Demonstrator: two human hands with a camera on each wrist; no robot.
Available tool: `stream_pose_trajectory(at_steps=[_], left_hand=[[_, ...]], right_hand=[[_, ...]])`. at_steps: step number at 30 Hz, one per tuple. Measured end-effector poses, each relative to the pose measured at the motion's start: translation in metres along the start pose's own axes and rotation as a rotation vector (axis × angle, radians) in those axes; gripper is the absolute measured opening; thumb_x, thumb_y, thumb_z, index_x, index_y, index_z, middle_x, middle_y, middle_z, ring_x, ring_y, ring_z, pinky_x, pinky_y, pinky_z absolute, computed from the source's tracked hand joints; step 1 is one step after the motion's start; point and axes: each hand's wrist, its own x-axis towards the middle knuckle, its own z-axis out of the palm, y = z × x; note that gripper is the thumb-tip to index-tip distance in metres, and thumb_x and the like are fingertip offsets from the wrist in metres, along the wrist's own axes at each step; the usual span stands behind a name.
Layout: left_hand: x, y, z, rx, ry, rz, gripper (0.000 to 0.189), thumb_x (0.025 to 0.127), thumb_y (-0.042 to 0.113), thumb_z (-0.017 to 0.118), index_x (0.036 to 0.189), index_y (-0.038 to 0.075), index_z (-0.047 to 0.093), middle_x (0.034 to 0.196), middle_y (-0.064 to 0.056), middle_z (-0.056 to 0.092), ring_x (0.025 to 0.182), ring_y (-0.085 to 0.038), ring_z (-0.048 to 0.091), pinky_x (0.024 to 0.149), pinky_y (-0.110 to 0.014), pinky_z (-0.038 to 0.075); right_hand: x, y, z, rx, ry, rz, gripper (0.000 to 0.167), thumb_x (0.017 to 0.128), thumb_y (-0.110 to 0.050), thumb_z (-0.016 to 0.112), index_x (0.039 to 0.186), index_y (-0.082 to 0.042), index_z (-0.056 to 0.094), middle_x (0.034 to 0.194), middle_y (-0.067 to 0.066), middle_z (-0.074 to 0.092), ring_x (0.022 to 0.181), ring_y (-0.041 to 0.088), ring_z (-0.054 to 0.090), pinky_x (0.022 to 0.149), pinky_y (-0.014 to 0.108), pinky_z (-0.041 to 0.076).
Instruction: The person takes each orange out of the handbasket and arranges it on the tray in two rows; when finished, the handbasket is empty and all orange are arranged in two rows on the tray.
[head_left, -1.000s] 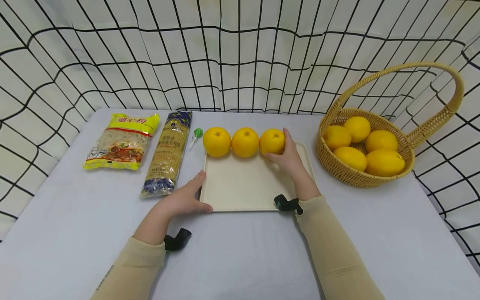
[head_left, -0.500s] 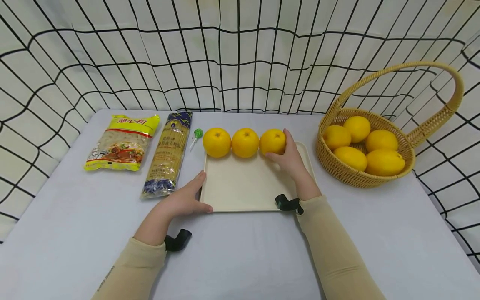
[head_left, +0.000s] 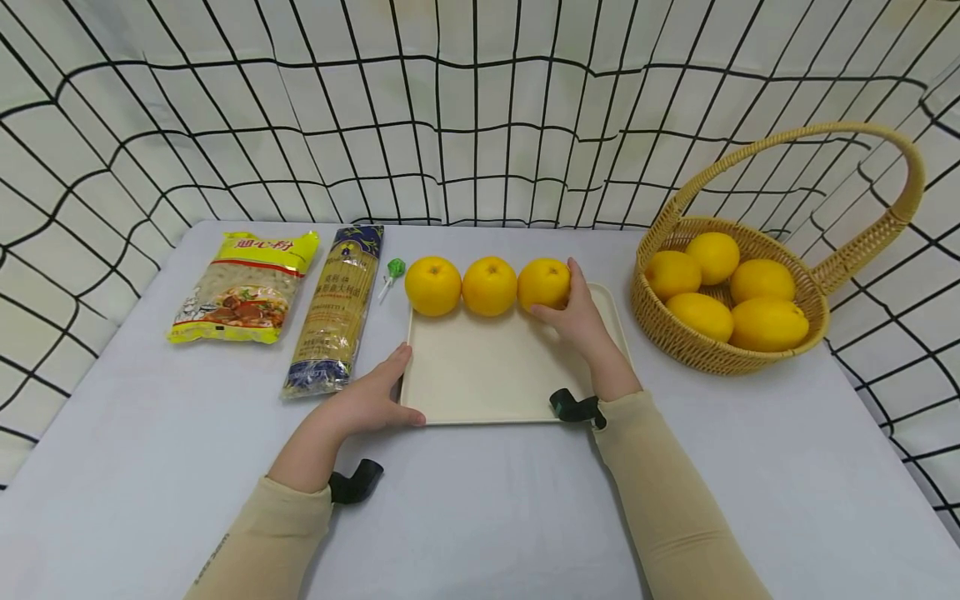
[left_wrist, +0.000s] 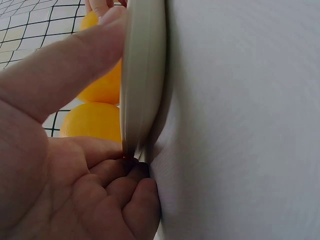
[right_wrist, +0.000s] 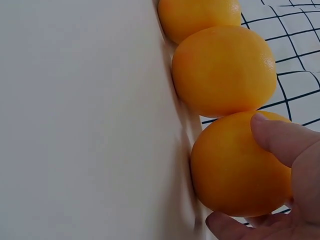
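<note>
Three oranges stand side by side along the far edge of a cream rectangular tray point(head_left: 480, 375): a left orange point(head_left: 432, 286), a middle orange point(head_left: 490, 286) and a right orange point(head_left: 543, 283). My right hand point(head_left: 579, 321) holds the right orange, thumb on its near side and fingers round its right side. In the right wrist view this orange point(right_wrist: 240, 165) sits against the middle orange point(right_wrist: 225, 70). My left hand point(head_left: 367, 400) grips the tray's near left corner, thumb at the front rim point(left_wrist: 142, 75) and fingers along the left side, partly curled in the left wrist view.
A handled wicker basket point(head_left: 705, 362) with several lemon-like yellow fruits stands at the right. On the left lie a yellow-edged food bag point(head_left: 243, 287) and a spaghetti pack point(head_left: 333, 308), with a green lollipop point(head_left: 394, 268) beside it. A black-gridded white cloth point(head_left: 480, 125) rises behind the table.
</note>
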Motion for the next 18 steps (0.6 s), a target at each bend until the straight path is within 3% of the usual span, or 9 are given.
stream_pose_trajectory(at_steps=[7,12,14,18], left_hand=[[-0.001,0.0,0.0,-0.005,0.004,0.005,0.105,0.072,0.027,0.075,0.144,-0.003,0.004,0.152,-0.02,0.0,0.14,-0.035,0.003,0.113,-0.05,0.009],[0.001,-0.003,0.002,-0.014,-0.001,0.003,0.105,0.072,0.026,0.075,0.144,-0.003,0.003,0.152,-0.02,0.0,0.14,-0.035,0.002,0.113,-0.05,0.009],[0.001,-0.003,0.002,-0.015,-0.002,0.004,0.105,0.072,0.026,0.074,0.144,-0.003,0.003,0.152,-0.019,-0.001,0.14,-0.035,0.002,0.113,-0.05,0.009],[0.001,-0.002,0.0,-0.007,-0.002,0.001,0.105,0.073,0.027,0.074,0.144,-0.002,0.003,0.152,-0.019,-0.001,0.14,-0.034,0.003,0.113,-0.05,0.009]], right_hand=[[-0.001,-0.001,0.0,-0.026,0.0,0.004,0.098,0.081,-0.023,0.067,0.147,-0.016,-0.005,0.153,0.009,0.009,0.139,0.026,0.016,0.115,0.041,0.014],[-0.005,-0.005,-0.008,-0.079,0.002,-0.001,0.099,0.081,-0.029,0.067,0.147,-0.018,-0.006,0.153,0.011,0.009,0.137,0.03,0.021,0.112,0.044,0.021],[-0.01,-0.01,-0.014,-0.088,0.011,-0.037,0.097,0.081,-0.03,0.067,0.147,-0.02,-0.004,0.153,0.01,0.01,0.136,0.032,0.025,0.11,0.046,0.025],[-0.024,-0.022,-0.034,-0.104,0.053,-0.193,0.089,0.083,-0.026,0.065,0.147,-0.021,0.003,0.152,0.008,0.017,0.134,0.029,0.031,0.107,0.047,0.031]])
